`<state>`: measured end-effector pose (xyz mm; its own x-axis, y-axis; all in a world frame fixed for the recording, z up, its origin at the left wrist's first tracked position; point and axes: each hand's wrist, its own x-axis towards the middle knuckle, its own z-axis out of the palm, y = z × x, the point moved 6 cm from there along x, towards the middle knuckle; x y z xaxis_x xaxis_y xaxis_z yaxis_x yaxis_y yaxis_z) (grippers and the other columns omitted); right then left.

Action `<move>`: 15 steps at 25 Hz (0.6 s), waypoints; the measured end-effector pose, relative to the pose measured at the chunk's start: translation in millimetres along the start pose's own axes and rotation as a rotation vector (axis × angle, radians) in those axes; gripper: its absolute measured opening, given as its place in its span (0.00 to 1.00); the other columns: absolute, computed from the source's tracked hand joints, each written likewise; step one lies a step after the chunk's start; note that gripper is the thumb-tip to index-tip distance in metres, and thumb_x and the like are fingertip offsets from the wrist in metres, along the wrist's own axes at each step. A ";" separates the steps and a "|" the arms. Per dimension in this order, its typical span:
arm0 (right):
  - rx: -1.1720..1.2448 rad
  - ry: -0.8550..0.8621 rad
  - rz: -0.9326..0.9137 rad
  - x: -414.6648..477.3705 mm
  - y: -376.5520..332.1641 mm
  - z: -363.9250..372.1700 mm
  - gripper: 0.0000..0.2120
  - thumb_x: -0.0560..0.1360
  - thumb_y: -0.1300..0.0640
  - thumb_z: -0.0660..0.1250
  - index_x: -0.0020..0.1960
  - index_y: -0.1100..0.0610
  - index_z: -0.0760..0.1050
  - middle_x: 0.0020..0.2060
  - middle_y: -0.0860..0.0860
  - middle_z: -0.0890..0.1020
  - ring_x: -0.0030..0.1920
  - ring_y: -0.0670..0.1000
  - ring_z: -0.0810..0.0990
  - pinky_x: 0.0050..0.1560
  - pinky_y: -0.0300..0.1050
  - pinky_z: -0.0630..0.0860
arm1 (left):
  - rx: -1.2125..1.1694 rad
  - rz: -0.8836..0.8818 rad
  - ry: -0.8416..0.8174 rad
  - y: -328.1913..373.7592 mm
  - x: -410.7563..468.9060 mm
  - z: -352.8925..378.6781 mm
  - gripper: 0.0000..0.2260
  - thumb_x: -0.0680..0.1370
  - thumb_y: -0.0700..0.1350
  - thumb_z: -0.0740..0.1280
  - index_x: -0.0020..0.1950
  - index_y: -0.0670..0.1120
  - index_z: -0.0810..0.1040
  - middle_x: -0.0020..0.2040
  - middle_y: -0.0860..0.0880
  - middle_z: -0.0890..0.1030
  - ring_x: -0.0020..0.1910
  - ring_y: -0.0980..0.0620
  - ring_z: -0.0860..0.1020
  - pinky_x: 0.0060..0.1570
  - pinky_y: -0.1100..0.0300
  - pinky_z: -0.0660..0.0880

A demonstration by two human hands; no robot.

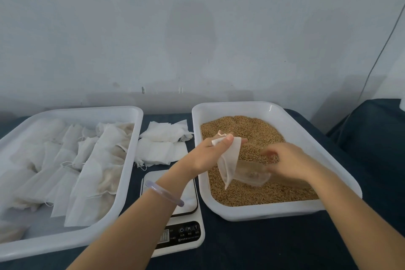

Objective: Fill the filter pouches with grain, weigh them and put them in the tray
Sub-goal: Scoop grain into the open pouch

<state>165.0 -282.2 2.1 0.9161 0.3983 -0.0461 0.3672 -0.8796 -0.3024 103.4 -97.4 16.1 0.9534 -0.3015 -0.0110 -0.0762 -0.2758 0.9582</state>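
Note:
My left hand (211,152) pinches the top of a white filter pouch (229,163), which hangs over the brown grain (245,129) in the right white tray (282,116). My right hand (285,161) is blurred; it grips a clear plastic scoop (252,173) whose mouth points at the pouch. A white kitchen scale (182,226) sits between the trays, partly hidden under my left forearm. The left white tray (92,113) holds several filled pouches (105,160).
A pile of empty filter pouches (163,142) lies on the dark blue cloth (263,245) behind the scale. A grey wall stands close behind the trays. A cable (381,50) runs down the wall at the far right.

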 end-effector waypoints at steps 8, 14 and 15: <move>0.852 -0.110 -0.269 -4.8 -71.1 -3.7 0.11 0.73 0.58 0.70 0.54 0.47 0.79 0.49 0.46 0.84 0.51 0.47 0.82 0.53 0.45 0.78 | -0.154 0.068 -0.072 6.0 1.9 -1.8 0.16 0.78 0.62 0.54 0.61 0.64 0.76 0.72 0.62 0.64 0.73 0.60 0.60 0.74 0.50 0.55; 0.827 -0.040 -0.360 -1.4 -106.1 -1.8 0.06 0.73 0.58 0.70 0.48 0.48 0.80 0.39 0.44 0.84 0.40 0.41 0.82 0.39 0.32 0.75 | -0.039 0.115 0.014 14.8 -11.5 -15.6 0.18 0.77 0.61 0.59 0.66 0.62 0.69 0.67 0.60 0.72 0.67 0.63 0.69 0.62 0.69 0.66; 0.842 0.003 -0.353 0.5 -111.9 -3.6 0.05 0.73 0.58 0.70 0.48 0.52 0.81 0.35 0.46 0.83 0.36 0.42 0.81 0.35 0.33 0.74 | 0.002 0.124 0.118 14.5 -15.7 -28.0 0.23 0.74 0.61 0.65 0.68 0.60 0.67 0.66 0.57 0.73 0.65 0.61 0.71 0.60 0.68 0.68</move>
<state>124.9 -184.5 39.3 0.7734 0.6069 0.1830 0.3885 -0.2257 -0.8934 95.5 -71.1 38.2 0.9642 -0.2242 0.1415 -0.1962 -0.2445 0.9496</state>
